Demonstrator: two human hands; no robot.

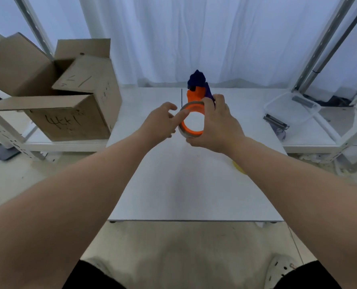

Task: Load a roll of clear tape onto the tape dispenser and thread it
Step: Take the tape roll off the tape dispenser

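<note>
Step in hand, by judgement: threading; seating of the roll appears done. Notes the roll of clear tape point(181, 130) ringed round the orange hub of the tape dispenser point(195, 95); finds both held up above the middle of the worktop point(194, 184), not resting on it, with the blue handle end pointing away. Records the right grip point(217, 126) closed on the roll, fingers over its top and thumb under its lower edge. Records the left grip point(158, 122) loose and holding nothing, with only the index finger stretched out to touch the roll's left edge.

Next move, as judged: needs the free end found with a fingernail, lifted, and led toward the cutter end; calls for a steady right hold against the roll turning. Cannot tell where the free end lies; clear film is too faint to make out.

Containers: notes a cardboard box point(73, 113) left of the worktop, flaps open, inside dark and contents not visible; notes a clear plastic tub point(292, 109) on the right shelf, nothing discernible in it, with a dark metal item point(275, 122) just beside it.
</note>
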